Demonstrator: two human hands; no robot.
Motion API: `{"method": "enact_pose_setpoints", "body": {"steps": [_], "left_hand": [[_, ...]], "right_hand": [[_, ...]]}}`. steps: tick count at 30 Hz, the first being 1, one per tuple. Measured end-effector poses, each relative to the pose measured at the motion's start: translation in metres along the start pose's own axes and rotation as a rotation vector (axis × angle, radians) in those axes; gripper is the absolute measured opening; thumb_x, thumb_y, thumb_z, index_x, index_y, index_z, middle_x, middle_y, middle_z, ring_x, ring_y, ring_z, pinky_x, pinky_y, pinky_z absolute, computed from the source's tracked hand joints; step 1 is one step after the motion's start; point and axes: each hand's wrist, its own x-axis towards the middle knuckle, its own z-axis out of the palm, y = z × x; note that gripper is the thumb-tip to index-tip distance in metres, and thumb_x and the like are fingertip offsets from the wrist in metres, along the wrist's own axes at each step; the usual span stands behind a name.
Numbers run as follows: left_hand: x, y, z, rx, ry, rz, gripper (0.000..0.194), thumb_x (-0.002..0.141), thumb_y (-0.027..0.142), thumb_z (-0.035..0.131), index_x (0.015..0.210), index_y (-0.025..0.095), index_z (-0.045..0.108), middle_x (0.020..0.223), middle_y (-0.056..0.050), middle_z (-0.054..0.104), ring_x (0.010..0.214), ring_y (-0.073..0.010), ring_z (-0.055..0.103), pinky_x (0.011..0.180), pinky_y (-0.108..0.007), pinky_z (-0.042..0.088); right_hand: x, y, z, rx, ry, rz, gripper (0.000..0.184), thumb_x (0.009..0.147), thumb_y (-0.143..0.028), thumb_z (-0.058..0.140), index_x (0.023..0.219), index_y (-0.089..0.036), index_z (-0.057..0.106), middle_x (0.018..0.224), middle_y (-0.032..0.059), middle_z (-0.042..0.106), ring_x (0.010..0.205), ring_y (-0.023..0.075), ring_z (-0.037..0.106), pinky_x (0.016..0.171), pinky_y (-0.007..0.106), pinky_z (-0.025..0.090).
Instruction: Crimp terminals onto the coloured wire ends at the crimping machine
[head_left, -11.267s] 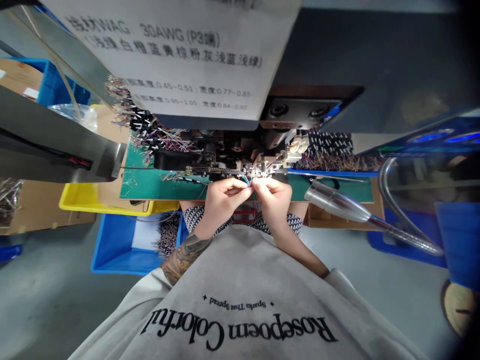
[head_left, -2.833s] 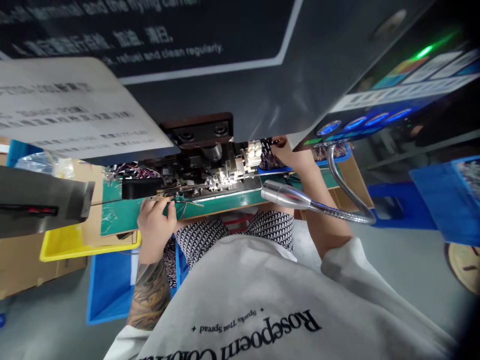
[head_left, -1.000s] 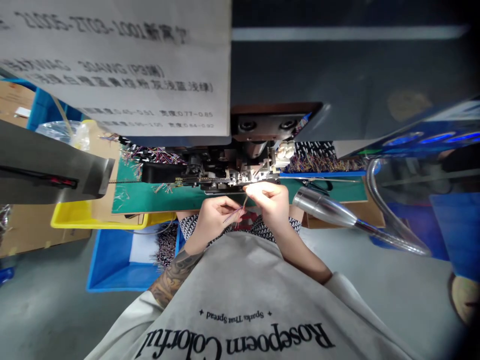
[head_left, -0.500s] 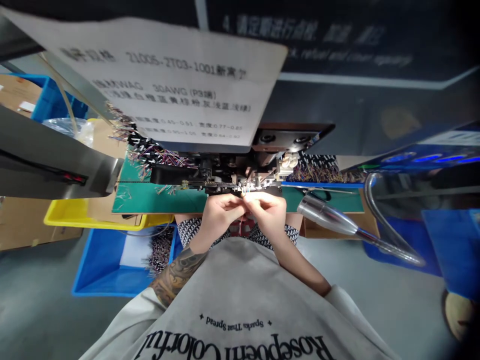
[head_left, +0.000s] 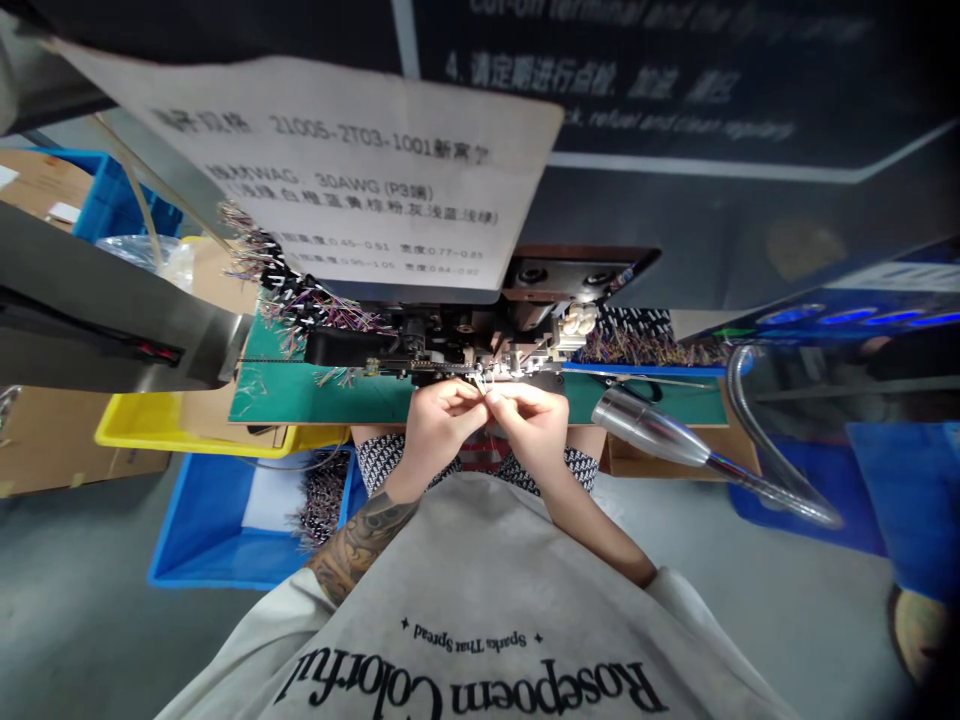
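Just below the machine (head_left: 600, 215), at the near edge of the bench (head_left: 352, 405), my left grip (head_left: 442, 425) and right grip (head_left: 534, 422) pinch the thin wires (head_left: 481, 384), tips forward; holding from both sides probably keeps such fine strands steady. From my right, the lamp (head_left: 651, 428) points inward, likely to light them.

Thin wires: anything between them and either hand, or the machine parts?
Nothing visible. Left hand and right hand pinch the thin wires directly; the ends point toward the machine parts, contact too small to tell.
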Motion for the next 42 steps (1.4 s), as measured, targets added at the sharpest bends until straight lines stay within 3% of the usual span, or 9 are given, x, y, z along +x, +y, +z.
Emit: {"method": "enact_pose_setpoints", "body": {"steps": [8, 17, 22, 29, 35, 42], "left_hand": [[-0.004, 0.012, 0.001, -0.019, -0.034, 0.036, 0.014, 0.072, 0.027, 0.089, 0.077, 0.019, 0.077, 0.081, -0.003, 0.082, 0.073, -0.0178, 0.076, 0.074, -0.031, 0.065], [-0.006, -0.006, -0.009, -0.086, -0.08, 0.086, 0.013, 0.083, 0.029, 0.086, 0.08, 0.019, 0.078, 0.087, -0.004, 0.08, 0.079, -0.0168, 0.074, 0.077, -0.03, 0.062], [-0.009, 0.007, -0.004, -0.001, -0.042, 0.037, 0.019, 0.078, 0.032, 0.087, 0.078, 0.018, 0.074, 0.086, -0.004, 0.079, 0.08, -0.0182, 0.075, 0.075, -0.03, 0.065], [-0.017, 0.016, -0.004, -0.059, -0.09, 0.025, 0.017, 0.085, 0.035, 0.085, 0.085, 0.019, 0.079, 0.105, -0.008, 0.081, 0.089, -0.0198, 0.078, 0.076, -0.033, 0.07], [-0.013, 0.007, -0.005, -0.113, -0.091, 0.042, 0.015, 0.086, 0.032, 0.087, 0.082, 0.02, 0.08, 0.087, -0.003, 0.077, 0.078, -0.015, 0.073, 0.071, -0.028, 0.066], [-0.012, 0.002, -0.004, -0.059, -0.03, 0.052, 0.016, 0.085, 0.035, 0.088, 0.083, 0.02, 0.081, 0.086, -0.003, 0.079, 0.079, -0.0164, 0.074, 0.073, -0.029, 0.065]], "right_hand": [[0.003, 0.001, 0.0, 0.098, 0.024, 0.109, 0.02, 0.087, -0.034, 0.074, 0.081, -0.02, 0.087, 0.063, 0.0009, 0.072, 0.053, 0.0133, 0.058, 0.054, 0.028, 0.051], [0.002, -0.001, 0.004, 0.086, 0.013, 0.067, 0.024, 0.089, -0.036, 0.073, 0.076, -0.019, 0.082, 0.071, 0.0028, 0.077, 0.063, 0.0154, 0.066, 0.065, 0.03, 0.056], [-0.003, -0.004, 0.004, -0.049, 0.038, -0.002, 0.02, 0.087, -0.036, 0.073, 0.081, -0.02, 0.084, 0.074, 0.0035, 0.078, 0.068, 0.0168, 0.068, 0.064, 0.03, 0.056], [0.001, -0.005, 0.0, 0.089, 0.035, 0.099, 0.018, 0.084, -0.033, 0.073, 0.079, -0.02, 0.084, 0.07, 0.0022, 0.077, 0.06, 0.0144, 0.064, 0.059, 0.028, 0.053], [0.004, -0.005, 0.003, 0.176, 0.002, 0.146, 0.032, 0.091, -0.038, 0.073, 0.065, -0.019, 0.078, 0.058, 0.0, 0.067, 0.051, 0.0105, 0.053, 0.055, 0.026, 0.047], [0.006, 0.005, 0.006, 0.159, 0.019, 0.161, 0.039, 0.092, -0.044, 0.074, 0.061, -0.02, 0.074, 0.052, -0.0016, 0.058, 0.05, 0.0107, 0.047, 0.051, 0.027, 0.043]]}}
